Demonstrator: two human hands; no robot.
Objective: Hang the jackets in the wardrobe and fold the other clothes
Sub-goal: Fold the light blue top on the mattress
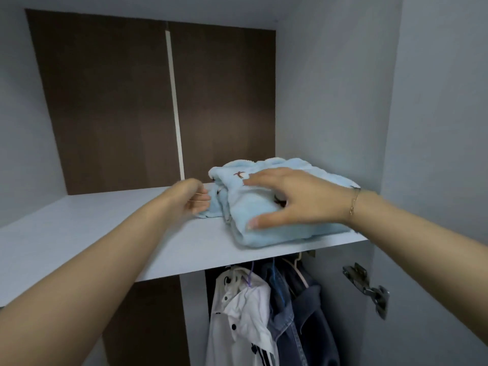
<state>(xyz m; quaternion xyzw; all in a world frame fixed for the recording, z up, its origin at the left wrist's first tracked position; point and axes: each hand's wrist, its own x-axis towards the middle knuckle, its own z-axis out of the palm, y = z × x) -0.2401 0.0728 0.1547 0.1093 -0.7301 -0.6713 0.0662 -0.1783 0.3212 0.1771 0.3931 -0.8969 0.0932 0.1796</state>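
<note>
Up on the white shelf (79,233) of the wardrobe lies a folded light blue fluffy garment (264,220). It sits toward the right end of the shelf, at about 3 o'clock from the middle of the view, close to the gray side wall (330,101).

The right hand (293,199) comes in from 4 o'clock and rests flat on top of the blue bundle. Its fingers are spread wide and mostly straight, and the thumb lies along the front edge of the cloth. A thin bracelet (353,200) hangs on that wrist.

The left hand (192,199) reaches in from 7 o'clock and touches the left edge of the bundle. Its fingers are curled in toward the cloth, but I cannot tell if they really pinch it.

Under the shelf, at about 6 o'clock, jackets hang side by side. A white jacket (237,320) with dark buttons hangs on the left, and a blue denim jacket (295,320) hangs just beside it on the right. A metal door hinge (367,287) sticks out at 4 o'clock. Brown back panels (111,107) fill the space behind the shelf, around 11 o'clock.
</note>
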